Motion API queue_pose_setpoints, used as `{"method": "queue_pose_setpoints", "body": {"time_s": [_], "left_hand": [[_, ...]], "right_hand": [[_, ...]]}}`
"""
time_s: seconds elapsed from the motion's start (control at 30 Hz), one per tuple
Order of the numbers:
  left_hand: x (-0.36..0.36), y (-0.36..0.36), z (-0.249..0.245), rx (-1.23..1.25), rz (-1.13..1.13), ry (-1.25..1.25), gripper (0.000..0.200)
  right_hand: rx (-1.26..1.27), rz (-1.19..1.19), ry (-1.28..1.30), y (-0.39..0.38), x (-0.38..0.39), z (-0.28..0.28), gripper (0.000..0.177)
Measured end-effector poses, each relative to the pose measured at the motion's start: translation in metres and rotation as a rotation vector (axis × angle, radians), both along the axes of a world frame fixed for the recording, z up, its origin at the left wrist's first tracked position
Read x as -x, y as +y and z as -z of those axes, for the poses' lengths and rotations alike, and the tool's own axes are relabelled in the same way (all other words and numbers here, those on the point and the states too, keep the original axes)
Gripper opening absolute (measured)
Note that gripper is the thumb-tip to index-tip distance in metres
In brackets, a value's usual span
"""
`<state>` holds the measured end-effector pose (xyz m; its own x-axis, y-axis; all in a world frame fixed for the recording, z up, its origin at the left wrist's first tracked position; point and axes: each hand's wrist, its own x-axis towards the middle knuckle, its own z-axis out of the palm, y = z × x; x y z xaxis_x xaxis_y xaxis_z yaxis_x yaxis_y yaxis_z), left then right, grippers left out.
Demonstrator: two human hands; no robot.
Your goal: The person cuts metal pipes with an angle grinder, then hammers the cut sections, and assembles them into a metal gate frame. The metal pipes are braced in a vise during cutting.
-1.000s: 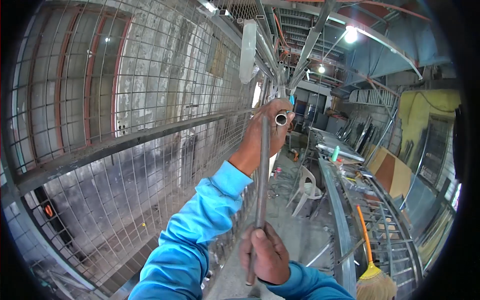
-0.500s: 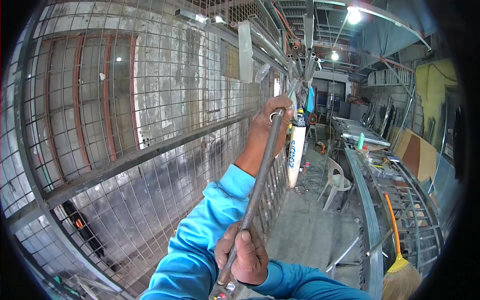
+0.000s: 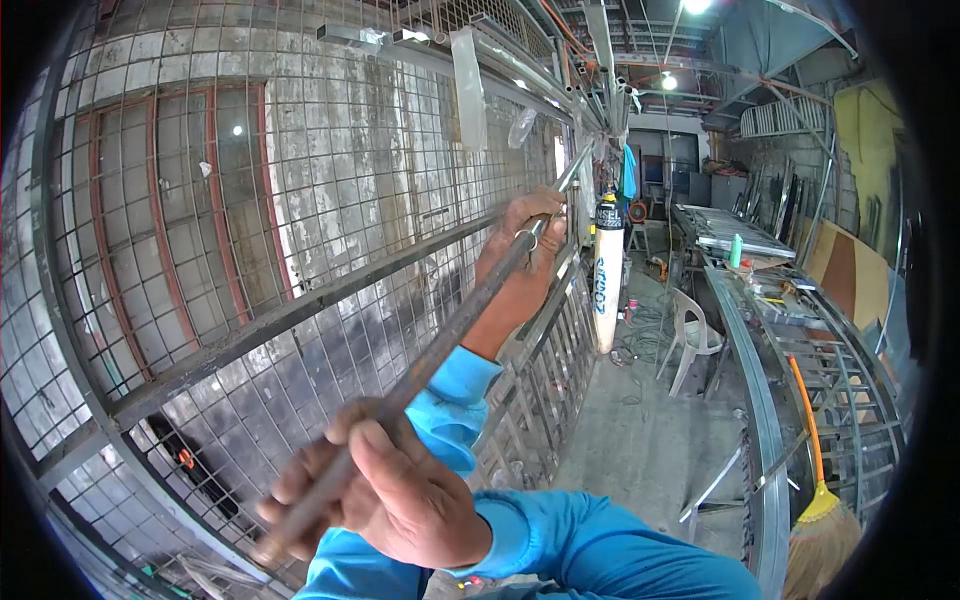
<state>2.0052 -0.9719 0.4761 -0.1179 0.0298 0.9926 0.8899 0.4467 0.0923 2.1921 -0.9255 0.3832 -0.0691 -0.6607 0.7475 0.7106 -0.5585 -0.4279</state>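
A long dark metal rod [image 3: 425, 368] runs slantwise up the middle of the head view, with its near end low on the left. My left hand [image 3: 522, 250], wearing a ring, is closed round the rod's upper part. Lower down, my right hand [image 3: 415, 505] grips the rod, its thumb on top and its fingers curled around the far side, slightly blurred. Both arms are in blue sleeves. Behind the rod stands a welded wire mesh panel [image 3: 330, 298] in a steel frame.
Metal tubes [image 3: 520, 75] lie along a rack above. A white and black cylinder-like post [image 3: 608, 270] stands ahead. On the right are a plastic chair [image 3: 690, 335], a workbench with steel frames [image 3: 742, 400], and a broom [image 3: 822, 520] with an orange handle.
The rod's near end has swung left, so it slants more. My right hand has moved left with it, and my left hand has shifted slightly left and down. The view has turned slightly.
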Motion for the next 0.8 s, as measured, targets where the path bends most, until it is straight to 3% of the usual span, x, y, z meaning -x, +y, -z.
{"method": "queue_pose_setpoints", "body": {"time_s": [0.13,0.33,0.57,0.67,0.8], "left_hand": [[0.002,0.000,-0.005,-0.029,0.025,0.003,0.021],[0.002,-0.002,-0.005,0.015,-0.037,-0.030,0.019],[-0.002,-0.001,-0.016,-0.060,0.137,-0.046,0.022],[-0.008,0.009,-0.012,0.044,-0.039,-0.079,0.021],[-0.006,0.010,-0.006,0.029,-0.033,-0.069,0.023]], "right_hand": [[0.222,-0.129,0.024,-0.020,-0.003,-0.020,0.026],[0.271,-0.246,0.005,-0.018,0.002,-0.013,0.029],[0.360,-0.514,-0.021,0.004,0.002,-0.023,0.033],[0.226,-0.204,-0.069,-0.014,-0.004,-0.019,0.033],[0.193,-0.130,-0.055,-0.043,0.000,-0.026,0.035]]}}
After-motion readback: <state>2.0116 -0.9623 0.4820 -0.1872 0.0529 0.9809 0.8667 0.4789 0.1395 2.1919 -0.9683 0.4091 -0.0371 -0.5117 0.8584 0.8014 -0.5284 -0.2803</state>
